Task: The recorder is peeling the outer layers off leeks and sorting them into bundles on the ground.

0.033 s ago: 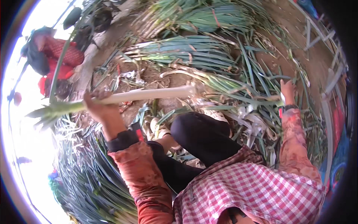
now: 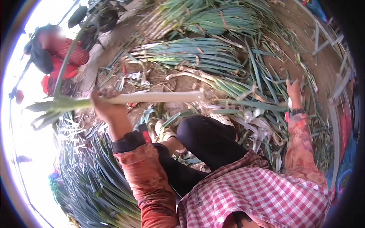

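I look down past the person's bent knees, in black trousers (image 2: 207,138), to brown ground (image 2: 292,19) strewn with leaves. The left hand (image 2: 109,105) is closed firmly around one thick leek (image 2: 159,97), its fingers wrapped over the stem where white meets green. The leek hangs level above the ground, leafy end to the left, pale root end to the right, beyond the knees. The right hand (image 2: 294,92) reaches out near the ground's right edge, fingers partly bent beside some long green leaves (image 2: 262,104); I cannot tell whether it grips anything. Toward the ground's far edge lie two leek bundles, one with a red tie (image 2: 223,21), the nearer one (image 2: 194,51) loosely spread. A big leek pile (image 2: 99,178) fills the near left corner. Near the left edge I see another person (image 2: 59,70) in red.
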The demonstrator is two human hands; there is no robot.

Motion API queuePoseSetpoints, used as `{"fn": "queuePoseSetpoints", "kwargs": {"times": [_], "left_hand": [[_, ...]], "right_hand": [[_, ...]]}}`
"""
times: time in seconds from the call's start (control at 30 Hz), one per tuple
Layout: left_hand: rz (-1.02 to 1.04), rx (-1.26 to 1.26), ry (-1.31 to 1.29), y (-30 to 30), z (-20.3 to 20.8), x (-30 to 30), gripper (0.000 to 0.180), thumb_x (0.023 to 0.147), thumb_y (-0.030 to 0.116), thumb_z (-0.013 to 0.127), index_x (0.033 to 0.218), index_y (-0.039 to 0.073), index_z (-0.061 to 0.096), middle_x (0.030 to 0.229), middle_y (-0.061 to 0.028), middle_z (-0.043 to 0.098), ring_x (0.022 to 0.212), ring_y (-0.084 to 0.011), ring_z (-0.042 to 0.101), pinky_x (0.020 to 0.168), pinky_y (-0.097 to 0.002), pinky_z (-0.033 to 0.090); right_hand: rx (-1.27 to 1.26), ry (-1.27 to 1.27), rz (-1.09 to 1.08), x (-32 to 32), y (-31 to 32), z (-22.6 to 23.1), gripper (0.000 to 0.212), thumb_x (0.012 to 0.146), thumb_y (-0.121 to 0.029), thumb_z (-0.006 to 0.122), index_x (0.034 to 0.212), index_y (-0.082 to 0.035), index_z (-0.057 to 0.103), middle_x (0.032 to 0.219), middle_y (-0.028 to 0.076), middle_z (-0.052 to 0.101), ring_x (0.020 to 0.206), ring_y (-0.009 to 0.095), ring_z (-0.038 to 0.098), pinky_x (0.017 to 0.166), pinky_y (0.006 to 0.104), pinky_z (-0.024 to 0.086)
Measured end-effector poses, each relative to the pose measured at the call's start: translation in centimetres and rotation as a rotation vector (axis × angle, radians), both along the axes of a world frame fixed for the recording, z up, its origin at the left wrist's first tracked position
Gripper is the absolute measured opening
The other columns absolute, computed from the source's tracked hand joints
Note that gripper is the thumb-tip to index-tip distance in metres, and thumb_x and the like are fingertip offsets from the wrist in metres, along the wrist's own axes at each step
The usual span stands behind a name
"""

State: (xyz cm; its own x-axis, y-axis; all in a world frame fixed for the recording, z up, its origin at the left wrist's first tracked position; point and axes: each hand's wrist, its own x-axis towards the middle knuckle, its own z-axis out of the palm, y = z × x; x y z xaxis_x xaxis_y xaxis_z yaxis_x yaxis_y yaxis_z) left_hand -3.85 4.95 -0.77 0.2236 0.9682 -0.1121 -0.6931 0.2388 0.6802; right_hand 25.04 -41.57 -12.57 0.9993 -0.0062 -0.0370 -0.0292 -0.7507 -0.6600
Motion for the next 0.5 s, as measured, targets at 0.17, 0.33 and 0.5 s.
{"fn": "queuePoseSetpoints", "kwargs": {"times": [0.17,0.33,0.5], "left_hand": [[0.088,0.033,0.109,-2.5,-0.8,2.3,0.014,0.074,0.014,0.056,0.076,0.007,0.044,0.06,0.0002,0.042,0.042,-0.0078,0.038,0.036,-0.0209,0.035],[0.016,0.055,0.121,-3.8,-1.8,4.2,0.013,0.073,0.007,0.057,0.076,0.003,0.046,0.058,-0.0026,0.043,0.039,-0.0104,0.041,0.034,-0.0242,0.038],[-0.12,-0.013,-0.033,-2.4,-1.6,3.3,0.017,0.072,0.014,0.06,0.073,0.005,0.045,0.059,-0.0025,0.043,0.043,-0.0099,0.042,0.038,-0.0214,0.038]], "right_hand": [[0.264,-0.334,0.692,-9.8,14.7,6.4,0.039,0.076,-0.026,0.053,0.105,0.0,0.048,0.09,0.017,0.055,0.08,0.026,0.055,0.071,0.0324,0.043],[0.148,-0.309,1.047,-17.7,21.7,3.7,0.046,0.069,-0.023,0.061,0.107,-0.001,0.046,0.084,0.019,0.054,0.073,0.031,0.055,0.065,0.0347,0.044],[0.248,0.155,1.118,-17.9,17.7,5.4,0.035,0.068,-0.014,0.062,0.097,0.0,0.049,0.067,0.01,0.054,0.055,0.023,0.053,0.052,0.0296,0.042]]}}
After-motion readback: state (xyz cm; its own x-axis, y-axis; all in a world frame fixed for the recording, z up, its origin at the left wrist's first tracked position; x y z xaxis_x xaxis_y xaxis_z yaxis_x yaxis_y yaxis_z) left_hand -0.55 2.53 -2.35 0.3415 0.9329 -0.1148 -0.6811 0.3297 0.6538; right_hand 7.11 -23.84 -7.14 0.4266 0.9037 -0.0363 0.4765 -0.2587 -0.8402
